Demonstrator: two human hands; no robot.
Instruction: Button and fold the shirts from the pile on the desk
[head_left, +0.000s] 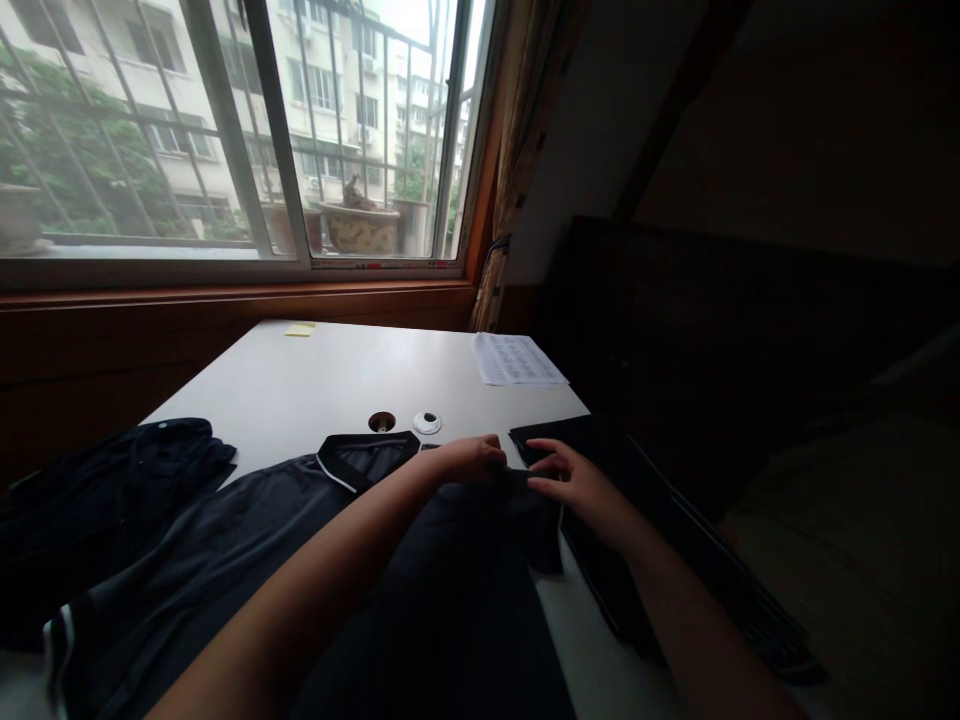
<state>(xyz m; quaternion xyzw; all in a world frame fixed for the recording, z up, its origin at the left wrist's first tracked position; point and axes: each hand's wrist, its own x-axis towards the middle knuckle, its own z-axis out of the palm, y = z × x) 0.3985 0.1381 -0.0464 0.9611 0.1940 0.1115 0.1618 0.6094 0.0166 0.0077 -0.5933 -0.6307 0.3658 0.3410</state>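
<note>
A dark polo shirt (277,520) with a black collar and white piping lies spread on the white table, its sleeve end at left striped in white. My left hand (474,458) reaches across the shirt, fingers curled down on the fabric at the shoulder right of the collar. Close by on the right, my right hand (574,482) has its fingers apart, the tips at the shirt's short sleeve (541,525). Beneath and beyond my right forearm lie dark folded clothes (675,520) with thin white lines.
The white table (360,370) stands below a barred window (360,130). A dark crumpled garment (112,490) lies at the left. Behind the collar are a cable hole (382,422) and a round white cover (427,423). Printed sheets (519,359) and a yellow note (300,329) lie farther back.
</note>
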